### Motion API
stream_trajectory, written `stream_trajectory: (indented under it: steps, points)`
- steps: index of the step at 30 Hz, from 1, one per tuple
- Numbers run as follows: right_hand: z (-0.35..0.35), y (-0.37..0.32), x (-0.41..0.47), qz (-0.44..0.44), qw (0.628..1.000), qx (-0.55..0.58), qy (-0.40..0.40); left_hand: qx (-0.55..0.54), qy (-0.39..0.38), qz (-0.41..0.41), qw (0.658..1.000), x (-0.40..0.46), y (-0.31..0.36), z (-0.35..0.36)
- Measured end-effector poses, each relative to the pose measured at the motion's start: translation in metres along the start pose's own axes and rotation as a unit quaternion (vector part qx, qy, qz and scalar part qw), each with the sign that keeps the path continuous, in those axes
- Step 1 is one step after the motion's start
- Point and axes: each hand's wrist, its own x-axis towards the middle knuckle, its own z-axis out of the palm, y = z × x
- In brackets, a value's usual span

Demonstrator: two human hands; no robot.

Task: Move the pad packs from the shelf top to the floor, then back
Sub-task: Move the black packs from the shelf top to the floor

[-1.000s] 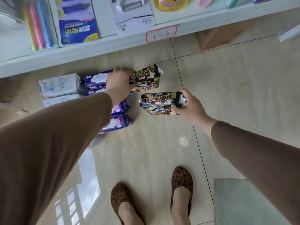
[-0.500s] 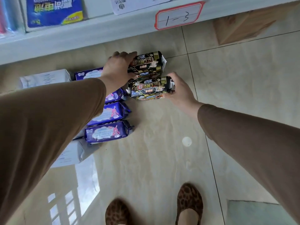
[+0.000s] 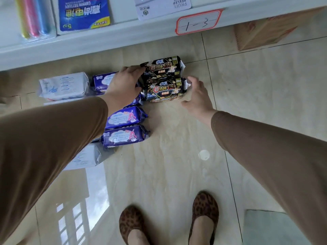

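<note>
Head view, nearest first: a pair of leopard-print shoes (image 3: 203, 216) stands on the glossy tile floor (image 3: 177, 174), well short of both hands. Further out, the right hand (image 3: 198, 96) is spread, its grip open, fingertips just beside the right end of the near black pack (image 3: 164, 90) and apparently no longer holding it. Across that pack, the left hand (image 3: 123, 85) lies against the left ends of the two black packs; whether its grip is closed on anything cannot be told. Just beyond the near pack, touching it, lies the far black pack (image 3: 161, 67). Under and behind the left forearm sit purple packs (image 3: 123, 136) and white packs (image 3: 63, 85).

My judgement: both black packs are being settled on the floor. To do it well, nudge the pair flush against each other and the purple row, then lift both hands straight away so nothing slides on the slick tile.

Each black pack reads "420" with Chinese characters. Farthest off, the shelf edge (image 3: 106, 41) carries a red-bordered tag (image 3: 198, 23) handwritten "1-3"; a blue card (image 3: 84, 13) says "CARBON BATTERY", a white card (image 3: 162, 7) "FRUIT PEELER".
</note>
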Motion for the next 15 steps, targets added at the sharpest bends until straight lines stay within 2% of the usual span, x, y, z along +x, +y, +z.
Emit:
stream_trajectory:
  steps: [8, 15]
  points:
    - [-0.101, -0.044, -0.118, 0.003, 0.992, -0.119, -0.049, -0.036, -0.021, -0.045, 0.998, -0.115, 0.058, -0.074]
    - [-0.239, -0.153, -0.224, -0.018, 0.99, -0.127, -0.062, -0.059, -0.008, -0.068, 0.996, -0.203, 0.146, -0.222]
